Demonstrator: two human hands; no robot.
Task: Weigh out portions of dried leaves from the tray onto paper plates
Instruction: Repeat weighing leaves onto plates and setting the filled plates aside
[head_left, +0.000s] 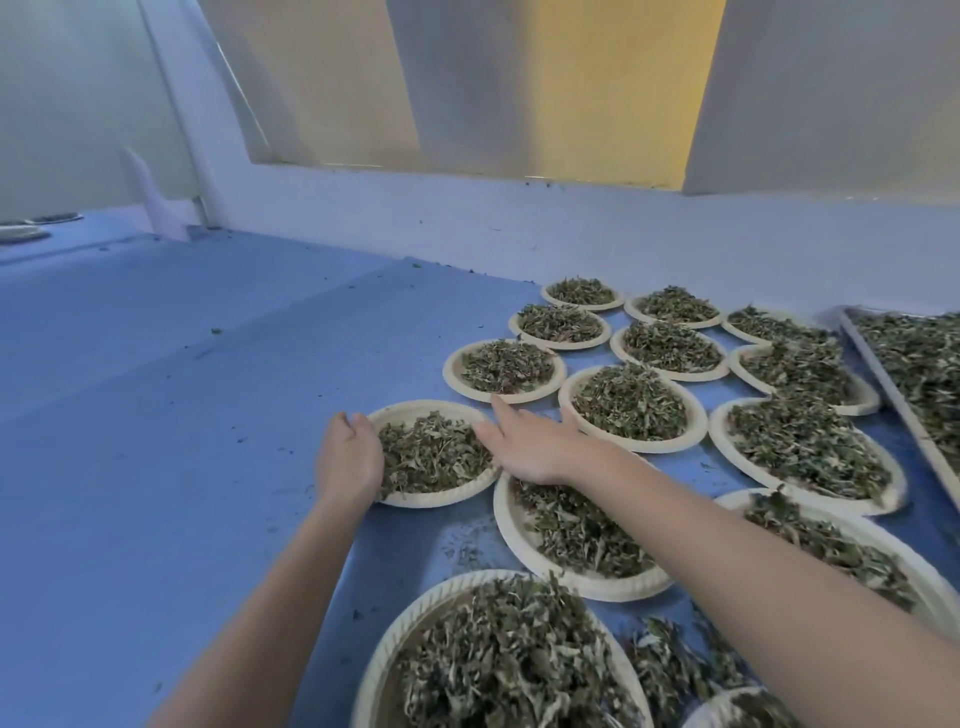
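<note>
A paper plate heaped with dried leaves lies on the blue table, left of the other plates. My left hand cups its left rim, fingers curled round the edge. My right hand lies flat with straight fingers on its right rim. The metal tray of loose dried leaves sits at the far right, partly cut off.
Several more filled paper plates crowd the table between the held plate and the tray, one close to me. Leaf crumbs dot the blue table. A low white wall runs along the back.
</note>
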